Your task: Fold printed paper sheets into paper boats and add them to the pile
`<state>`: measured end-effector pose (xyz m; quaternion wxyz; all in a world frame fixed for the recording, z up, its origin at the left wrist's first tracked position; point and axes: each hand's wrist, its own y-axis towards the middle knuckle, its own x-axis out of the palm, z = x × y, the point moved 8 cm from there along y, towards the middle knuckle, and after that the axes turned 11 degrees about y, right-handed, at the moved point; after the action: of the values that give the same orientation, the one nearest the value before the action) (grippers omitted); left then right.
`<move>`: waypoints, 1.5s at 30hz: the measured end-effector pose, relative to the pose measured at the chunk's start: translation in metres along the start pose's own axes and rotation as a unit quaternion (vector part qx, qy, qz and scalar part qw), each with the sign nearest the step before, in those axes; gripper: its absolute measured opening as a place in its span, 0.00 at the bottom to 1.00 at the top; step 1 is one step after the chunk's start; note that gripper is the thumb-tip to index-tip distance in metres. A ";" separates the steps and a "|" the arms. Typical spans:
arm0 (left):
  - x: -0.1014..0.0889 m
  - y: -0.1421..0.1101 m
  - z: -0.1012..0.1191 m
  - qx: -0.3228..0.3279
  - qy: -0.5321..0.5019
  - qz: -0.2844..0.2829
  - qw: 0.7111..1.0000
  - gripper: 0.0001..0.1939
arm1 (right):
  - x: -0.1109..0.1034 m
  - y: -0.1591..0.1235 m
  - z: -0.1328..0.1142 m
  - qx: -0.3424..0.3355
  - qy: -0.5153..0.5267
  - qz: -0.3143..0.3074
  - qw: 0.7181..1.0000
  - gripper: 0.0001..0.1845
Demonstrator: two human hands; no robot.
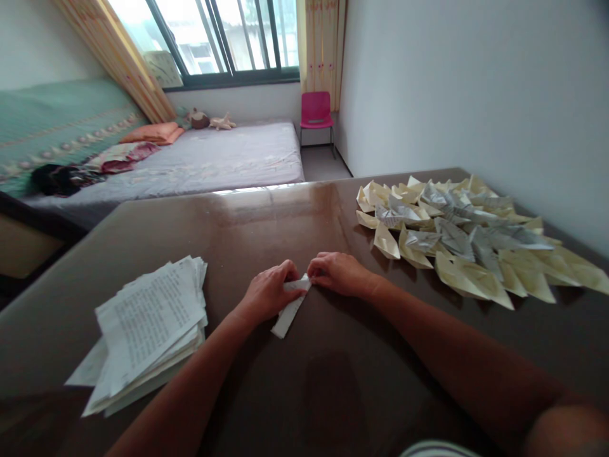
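Note:
A narrow folded strip of white paper (289, 317) lies slantwise on the brown table, its near end sticking out toward me. My left hand (273, 289) is closed on it, thumb and fingers pinching a part folded across its upper end. At that same upper end my right hand (339, 273) has its fingertips closed on the paper's corner. The fingers of both hands partly hide the folds. To the left of my left forearm sits a stack of loose printed sheets (152, 317), unevenly piled.
Many folded paper boats (457, 235), cream and grey-white, crowd the right side of the glossy brown table (266, 235). A wall (466, 89) borders the table on the right. Beyond the far edge are a bed (238, 152) and a pink chair (316, 111) under a window.

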<state>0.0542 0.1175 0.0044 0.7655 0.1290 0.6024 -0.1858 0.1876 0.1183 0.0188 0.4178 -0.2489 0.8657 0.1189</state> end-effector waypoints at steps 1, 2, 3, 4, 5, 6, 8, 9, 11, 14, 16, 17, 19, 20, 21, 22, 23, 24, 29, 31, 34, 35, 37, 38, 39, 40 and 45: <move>0.001 0.000 0.000 0.002 -0.023 0.004 1.000 0.12 | 0.000 0.000 0.000 -0.005 0.005 -0.001 1.000 0.09; 0.001 -0.001 0.000 0.005 -0.045 0.011 0.999 0.11 | 0.001 0.000 0.000 -0.010 0.012 -0.001 1.000 0.09; 0.001 -0.001 0.000 0.008 -0.065 0.018 0.998 0.11 | 0.001 0.001 0.001 -0.015 0.020 -0.001 1.000 0.09; 0.002 -0.001 0.000 0.010 -0.081 0.026 0.996 0.10 | 0.002 0.001 0.001 -0.020 0.028 0.000 0.999 0.09; 0.002 -0.002 -0.001 0.011 -0.093 0.034 0.995 0.10 | 0.002 0.002 0.001 -0.024 0.037 0.000 0.999 0.09; 0.001 -0.002 -0.002 0.012 -0.103 0.043 0.994 0.09 | 0.003 0.003 0.002 -0.028 0.045 -0.002 0.999 0.10; 0.000 -0.002 -0.003 0.010 -0.113 0.060 0.992 0.09 | 0.006 0.004 0.002 -0.030 0.058 -0.010 0.998 0.10; -0.001 -0.002 -0.004 0.010 -0.114 0.067 0.991 0.09 | 0.007 0.005 0.002 -0.029 0.061 -0.016 0.998 0.09; -0.005 -0.003 -0.004 0.007 -0.097 0.088 0.991 0.10 | 0.007 0.005 0.003 -0.017 0.057 -0.026 0.998 0.09; -0.026 -0.011 0.002 0.014 -0.008 0.189 0.982 0.12 | 0.004 0.006 0.010 0.037 0.038 -0.019 0.998 0.10; -0.040 -0.020 0.013 0.036 0.068 0.261 0.962 0.11 | 0.000 0.006 0.017 0.076 0.034 -0.005 0.997 0.10; -0.041 -0.024 0.021 0.053 0.099 0.275 0.955 0.09 | -0.003 0.006 0.020 0.091 0.038 0.006 0.995 0.10; -0.036 -0.028 0.034 0.090 0.136 0.261 0.951 0.08 | -0.008 0.007 0.025 0.110 0.055 0.034 0.992 0.10; -0.031 -0.029 0.038 0.105 0.143 0.245 0.953 0.08 | -0.009 0.007 0.026 0.116 0.066 0.048 0.990 0.11; -0.025 -0.028 0.042 0.116 0.144 0.229 0.956 0.09 | -0.010 0.007 0.027 0.117 0.080 0.054 0.988 0.12; -0.020 -0.028 0.044 0.121 0.143 0.217 0.958 0.10 | -0.010 0.008 0.026 0.115 0.096 0.054 0.987 0.14; -0.016 -0.026 0.044 0.120 0.141 0.209 0.960 0.11 | -0.007 0.007 0.024 0.110 0.111 0.044 0.987 0.16; -0.012 -0.025 0.044 0.117 0.140 0.205 0.962 0.12 | -0.004 0.007 0.022 0.105 0.127 0.026 0.986 0.18; -0.007 -0.022 0.042 0.123 0.134 0.191 0.965 0.11 | 0.023 0.000 0.014 0.123 0.238 -0.101 0.958 0.20; -0.007 -0.024 0.044 0.137 0.121 0.178 0.967 0.12 | 0.031 -0.002 0.014 0.129 0.301 -0.134 0.935 0.19; -0.010 -0.025 0.043 0.134 0.035 0.172 0.975 0.15 | 0.038 -0.002 0.013 0.120 0.381 -0.162 0.902 0.18; -0.011 -0.024 0.040 0.120 -0.009 0.177 0.977 0.15 | 0.039 -0.001 0.013 0.119 0.398 -0.164 0.895 0.18; -0.013 -0.020 0.029 0.074 -0.102 0.189 0.974 0.13 | 0.041 0.000 0.013 0.124 0.422 -0.166 0.883 0.17; -0.011 -0.017 0.022 0.050 -0.144 0.190 0.970 0.11 | 0.044 -0.001 0.011 0.130 0.431 -0.170 0.877 0.17; -0.009 -0.014 0.017 0.030 -0.182 0.186 0.965 0.10 | 0.046 -0.002 0.009 0.135 0.435 -0.179 0.872 0.16; -0.006 -0.011 0.012 0.014 -0.213 0.176 0.961 0.08 | 0.049 -0.003 0.006 0.137 0.435 -0.193 0.869 0.14; 0.001 -0.005 0.002 0.003 -0.255 0.092 0.963 0.09 | 0.047 -0.013 -0.004 0.129 0.360 -0.274 0.882 0.15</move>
<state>0.0543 0.1124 0.0039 0.9070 0.1346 0.3726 -0.1427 0.1677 0.0900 -0.0155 0.1212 -0.4460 0.8614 -0.2109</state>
